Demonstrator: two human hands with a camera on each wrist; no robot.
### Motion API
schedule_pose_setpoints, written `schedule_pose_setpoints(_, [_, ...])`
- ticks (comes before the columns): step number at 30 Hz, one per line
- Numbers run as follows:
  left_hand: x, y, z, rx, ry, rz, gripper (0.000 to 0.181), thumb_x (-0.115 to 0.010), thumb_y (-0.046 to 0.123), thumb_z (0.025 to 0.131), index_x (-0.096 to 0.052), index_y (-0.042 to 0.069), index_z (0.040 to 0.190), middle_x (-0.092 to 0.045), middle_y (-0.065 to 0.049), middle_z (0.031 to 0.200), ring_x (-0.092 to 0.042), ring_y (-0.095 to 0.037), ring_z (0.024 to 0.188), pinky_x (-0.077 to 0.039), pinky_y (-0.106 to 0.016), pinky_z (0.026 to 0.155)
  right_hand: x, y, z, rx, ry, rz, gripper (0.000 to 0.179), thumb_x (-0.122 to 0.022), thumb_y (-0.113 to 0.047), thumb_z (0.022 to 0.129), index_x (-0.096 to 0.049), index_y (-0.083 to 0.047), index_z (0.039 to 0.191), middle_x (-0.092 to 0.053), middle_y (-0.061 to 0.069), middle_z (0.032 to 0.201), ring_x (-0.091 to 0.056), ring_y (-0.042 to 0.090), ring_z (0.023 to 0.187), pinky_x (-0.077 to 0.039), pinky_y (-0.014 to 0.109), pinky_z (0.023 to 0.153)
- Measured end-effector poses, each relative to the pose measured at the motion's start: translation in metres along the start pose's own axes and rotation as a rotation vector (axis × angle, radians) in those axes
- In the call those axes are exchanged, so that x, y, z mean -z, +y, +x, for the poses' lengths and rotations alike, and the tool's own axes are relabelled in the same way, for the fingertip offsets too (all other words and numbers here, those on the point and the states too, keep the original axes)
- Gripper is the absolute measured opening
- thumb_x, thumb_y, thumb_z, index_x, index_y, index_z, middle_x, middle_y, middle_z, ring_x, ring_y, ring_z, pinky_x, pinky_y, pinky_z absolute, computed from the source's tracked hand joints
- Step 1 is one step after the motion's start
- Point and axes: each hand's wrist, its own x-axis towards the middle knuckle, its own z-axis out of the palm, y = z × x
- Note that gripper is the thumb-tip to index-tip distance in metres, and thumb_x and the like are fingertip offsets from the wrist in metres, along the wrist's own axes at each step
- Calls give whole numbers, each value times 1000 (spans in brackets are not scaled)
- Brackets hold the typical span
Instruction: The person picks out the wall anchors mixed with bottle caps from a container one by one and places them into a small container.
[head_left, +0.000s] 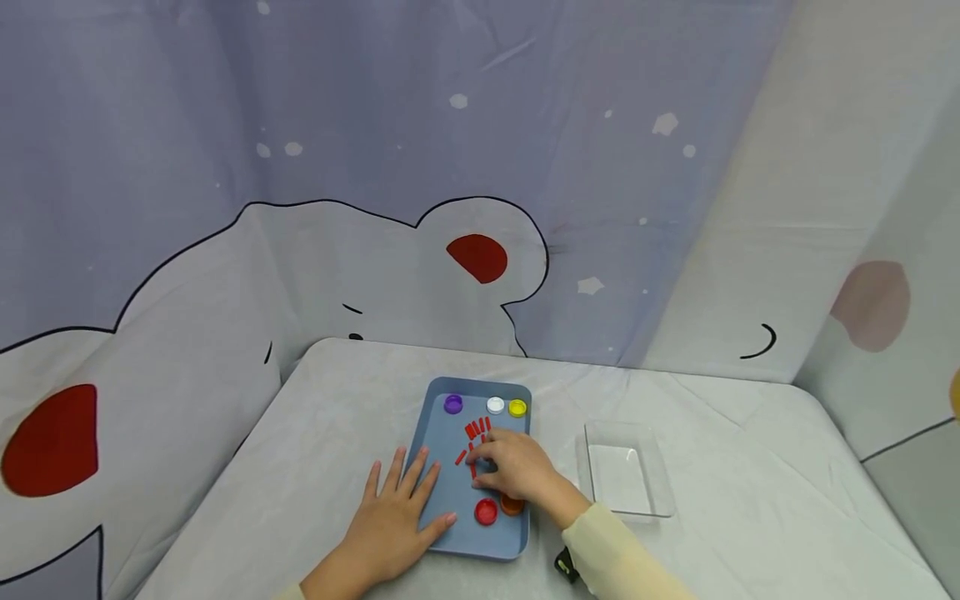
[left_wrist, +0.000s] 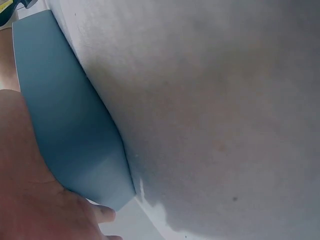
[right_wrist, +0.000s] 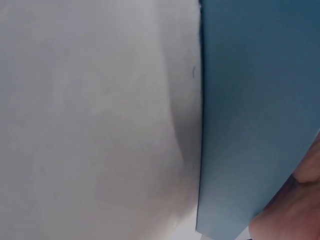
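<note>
A blue tray (head_left: 442,492) lies on the white-covered table, with several short red sticks (head_left: 473,430) grouped in its middle and upper part. My left hand (head_left: 392,521) rests flat with spread fingers over the tray's left edge. Over the tray's middle, my right hand (head_left: 517,465) has bent fingers, thumb and index apart, beside a few red sticks. Whether it grips one is hidden. Below it sit a red round cap (head_left: 486,512) and an orange cap (head_left: 512,505), partly covered by the wrist. The wrist views show mainly the tray's outer wall (left_wrist: 75,110).
Along the tray's far end stand a purple cap (head_left: 453,404), a white cap (head_left: 495,405) and a yellow cap (head_left: 517,407). A clear plastic box (head_left: 660,475) stands to the right. Near the right sleeve lies a small black object (head_left: 566,565). Patterned cloth walls surround the table.
</note>
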Motion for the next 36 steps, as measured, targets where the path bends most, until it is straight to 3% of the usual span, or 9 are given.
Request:
schedule_pose_setpoints(9, [-1,-1,1,7,-14,3,80,-40,71,98,-42,15,156,-25,-8,167,-11,-42,154,-7,-68,118,-1,0,0,-4,7,21,25,-83,-38,84,-80,-25,106,-68,-2,106,-61,15,95,-52,38,87])
schedule_pose_setpoints(18, [-1,-1,1,13,-15,14,80,-39,71,98,-42,16,156,-25,-8,167,-11,-42,154,-7,-68,118,4,6,-3,6,12,216,25,-82,-28,87,-78,-18,110,-70,-3,105,-61,11,90,-54,31,83])
schedule_pose_setpoints(26, [-3,0,1,17,-13,14,80,-38,72,98,-43,16,156,-26,-8,167,-11,-42,154,-7,-68,118,12,7,-10,10,55,347,26,-81,-23,88,-77,-15,112,-67,-3,92,-58,8,82,-50,24,73])
schedule_pose_setpoints(36, [-4,1,2,28,-6,33,79,-40,71,98,-44,17,155,-26,-8,167,-12,-43,154,-7,-67,118,38,7,-23,32,121,470,28,-82,-20,87,-77,-12,113,-64,-9,83,-61,17,81,-55,36,76])
